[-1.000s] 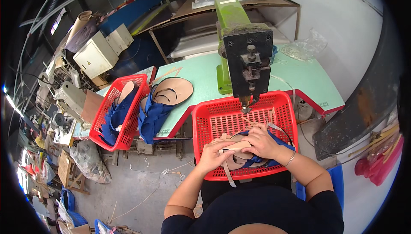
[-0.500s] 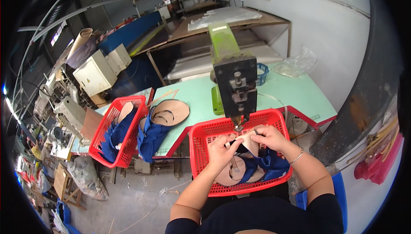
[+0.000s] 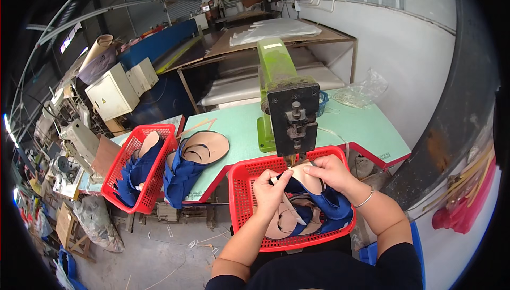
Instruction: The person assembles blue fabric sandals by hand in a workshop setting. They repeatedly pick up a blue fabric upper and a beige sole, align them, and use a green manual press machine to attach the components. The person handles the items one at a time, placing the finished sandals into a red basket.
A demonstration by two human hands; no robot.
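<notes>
My right hand [image 3: 331, 173] pinches the beige edge of a shoe upper [image 3: 313, 182], which has a beige lining and dark blue fabric. Opposite it, my left hand [image 3: 269, 190] has thumb and finger closed on a narrow dark strap end of the same upper. Both hands are above a red plastic basket [image 3: 238, 220], just below the working end of a green machine [image 3: 279, 62] with a black front plate. More beige and blue uppers [image 3: 332, 216] lie in this basket beneath my hands.
A stack of blue and beige uppers [image 3: 210, 146] rests on the pale green table [image 3: 241, 114]. Left of it, a second red basket [image 3: 152, 194] holds more. A small blue basket [image 3: 322, 101] and a clear plastic bag [image 3: 361, 96] are behind the machine. A dark pillar [image 3: 449, 114] rises at right.
The upper has been turned and opened out, so more beige lining and a pale strip show between my hands. My left hand has shifted slightly left and down. The whole view has tilted slightly.
</notes>
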